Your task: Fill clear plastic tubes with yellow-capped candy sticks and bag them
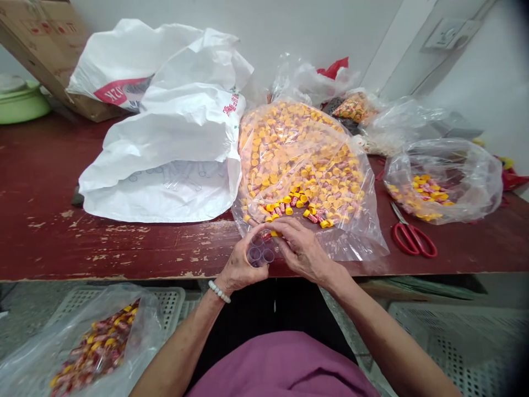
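My left hand is curled round a small bunch of clear plastic tubes, their round open ends facing up. Beside them, my right hand is closed, with its fingertips at a small red-patterned piece with a yellow cap over the tubes. Part of that piece is hidden by the fingers. Just beyond both hands, a clear plastic bag lies with its mouth towards me, full of many yellow-capped pieces. To the left, a white woven sack gapes open, with more clear tubes inside.
Red-handled scissors lie on the dark red table. Another clear bag with capped pieces stands at right. Below the table edge, a bag of filled pieces rests by a white crate. A cardboard box is at back left.
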`<state>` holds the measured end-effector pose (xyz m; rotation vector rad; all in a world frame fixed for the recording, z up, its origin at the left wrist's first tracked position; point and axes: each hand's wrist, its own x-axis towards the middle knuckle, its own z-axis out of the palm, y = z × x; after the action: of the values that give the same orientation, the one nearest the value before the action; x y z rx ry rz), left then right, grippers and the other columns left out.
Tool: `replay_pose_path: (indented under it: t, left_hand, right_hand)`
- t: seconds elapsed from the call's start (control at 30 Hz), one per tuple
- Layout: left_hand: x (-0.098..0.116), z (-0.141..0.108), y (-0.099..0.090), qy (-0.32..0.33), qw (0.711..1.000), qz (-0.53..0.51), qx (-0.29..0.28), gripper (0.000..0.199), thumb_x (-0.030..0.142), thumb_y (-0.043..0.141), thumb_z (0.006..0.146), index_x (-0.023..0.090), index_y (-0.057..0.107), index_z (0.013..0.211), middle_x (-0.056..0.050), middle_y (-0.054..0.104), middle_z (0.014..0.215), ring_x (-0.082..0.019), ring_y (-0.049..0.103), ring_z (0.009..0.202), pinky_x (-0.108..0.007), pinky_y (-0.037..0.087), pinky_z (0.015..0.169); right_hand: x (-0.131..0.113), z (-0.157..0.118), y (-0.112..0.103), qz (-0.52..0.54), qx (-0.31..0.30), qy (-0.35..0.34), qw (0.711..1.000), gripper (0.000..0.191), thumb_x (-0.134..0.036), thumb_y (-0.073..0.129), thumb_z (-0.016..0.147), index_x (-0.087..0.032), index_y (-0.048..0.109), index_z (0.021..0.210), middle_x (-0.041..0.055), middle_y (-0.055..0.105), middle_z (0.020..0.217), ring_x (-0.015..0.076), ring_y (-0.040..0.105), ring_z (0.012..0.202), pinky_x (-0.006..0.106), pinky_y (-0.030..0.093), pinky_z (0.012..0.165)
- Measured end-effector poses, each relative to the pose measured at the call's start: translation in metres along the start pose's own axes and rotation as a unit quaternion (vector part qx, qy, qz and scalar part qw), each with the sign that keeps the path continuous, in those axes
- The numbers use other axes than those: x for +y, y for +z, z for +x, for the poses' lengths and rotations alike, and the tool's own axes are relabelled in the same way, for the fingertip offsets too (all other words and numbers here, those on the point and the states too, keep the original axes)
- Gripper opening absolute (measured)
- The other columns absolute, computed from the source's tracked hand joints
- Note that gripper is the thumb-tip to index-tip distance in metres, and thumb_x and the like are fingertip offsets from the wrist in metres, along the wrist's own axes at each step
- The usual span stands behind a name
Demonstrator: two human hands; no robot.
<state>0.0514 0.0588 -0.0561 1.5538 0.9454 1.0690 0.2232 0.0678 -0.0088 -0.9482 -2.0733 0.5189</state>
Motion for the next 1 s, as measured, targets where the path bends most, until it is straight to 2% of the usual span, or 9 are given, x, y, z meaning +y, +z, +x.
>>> replay_pose_path:
  t: [0.07,0.17,0.33,0.43,0.5,0.6,0.7,0.87,1.0]
  left_hand:
    - [-0.002,0.001,0.0,0.001,1.0,0.016,-0.002,0.079,0.0,0.059,0.055,0.018,0.043,0.131,-0.01,0.056,0.121,-0.022,0.06,0.096,-0.033,0.051,0.083]
    - [-0.003,0.001,0.0,0.002,1.0,0.005,-0.007,0.078,-0.001,0.057,0.056,0.018,0.042,0.13,-0.01,0.054,0.126,-0.022,0.059,0.1,-0.032,0.05,0.085]
    - [-0.007,-0.003,0.001,-0.027,0.999,-0.046,-0.006,0.076,0.0,0.06,0.054,0.018,0.045,0.127,-0.009,0.056,0.116,-0.021,0.058,0.097,-0.027,0.05,0.077]
    - [-0.009,-0.006,-0.004,-0.076,0.992,-0.096,0.021,0.073,0.002,0.063,0.055,0.019,0.044,0.123,-0.007,0.057,0.104,-0.017,0.058,0.087,-0.022,0.048,0.067]
    - [-0.009,-0.006,-0.008,-0.088,0.99,-0.105,0.039,0.072,0.002,0.064,0.054,0.02,0.045,0.12,-0.005,0.057,0.1,-0.015,0.057,0.084,-0.022,0.047,0.066]
    - [-0.006,-0.007,-0.011,-0.073,0.992,-0.092,0.046,0.072,0.001,0.064,0.052,0.022,0.044,0.118,-0.003,0.056,0.097,-0.015,0.056,0.085,-0.022,0.046,0.067]
    - [-0.001,-0.007,-0.01,-0.057,0.994,-0.085,0.038,0.074,0.001,0.062,0.053,0.025,0.041,0.12,-0.002,0.055,0.096,-0.014,0.055,0.084,-0.021,0.045,0.066]
    - [0.005,-0.008,-0.011,-0.043,0.995,-0.089,0.03,0.071,0.0,0.062,0.052,0.024,0.044,0.117,-0.004,0.054,0.101,-0.015,0.054,0.089,-0.023,0.046,0.071]
    - [0.006,-0.009,-0.011,-0.062,0.987,-0.144,0.017,0.072,0.001,0.063,0.051,0.024,0.045,0.116,-0.002,0.056,0.094,-0.012,0.054,0.075,-0.022,0.044,0.063]
  right_hand:
    - [0.003,0.0,0.002,0.002,0.019,0.014,1.0,0.04,-0.01,0.043,0.086,-0.023,0.049,0.123,0.0073,0.06,0.108,0.0169,0.057,0.099,0.036,0.046,0.09]
    - [0.006,-0.003,0.011,-0.002,0.054,0.028,0.998,0.04,-0.002,0.039,0.079,-0.023,0.057,0.108,0.0062,0.056,0.103,0.0171,0.054,0.098,0.035,0.046,0.087]
    - [0.02,-0.009,0.019,-0.012,0.021,0.013,1.0,0.041,0.001,0.041,0.072,-0.024,0.063,0.096,0.005,0.05,0.102,0.0178,0.051,0.097,0.036,0.046,0.083]
    - [0.045,-0.005,0.01,-0.064,0.098,0.081,0.99,0.036,-0.001,0.038,0.076,-0.021,0.062,0.092,0.0058,0.053,0.097,0.0179,0.053,0.094,0.034,0.045,0.081]
    - [0.065,0.002,0.007,-0.138,0.118,0.134,0.974,0.027,-0.007,0.04,0.08,-0.019,0.06,0.094,0.0067,0.055,0.092,0.0193,0.053,0.088,0.034,0.046,0.077]
    - [0.09,0.012,0.013,-0.242,0.065,0.177,0.952,0.018,-0.019,0.049,0.082,-0.017,0.058,0.098,0.0114,0.055,0.099,0.0234,0.052,0.091,0.036,0.045,0.078]
    - [0.104,0.017,0.023,-0.301,0.032,0.209,0.93,0.018,-0.018,0.051,0.081,-0.015,0.058,0.098,0.015,0.056,0.098,0.0271,0.051,0.093,0.04,0.043,0.081]
    - [0.111,0.018,0.023,-0.294,0.032,0.211,0.932,0.024,-0.007,0.044,0.078,-0.012,0.059,0.096,0.0178,0.058,0.097,0.0283,0.051,0.094,0.042,0.043,0.083]
    - [0.092,0.015,0.014,-0.203,0.098,0.231,0.947,0.029,-0.012,0.04,0.08,-0.011,0.055,0.105,0.014,0.06,0.096,0.0232,0.056,0.087,0.039,0.045,0.08]
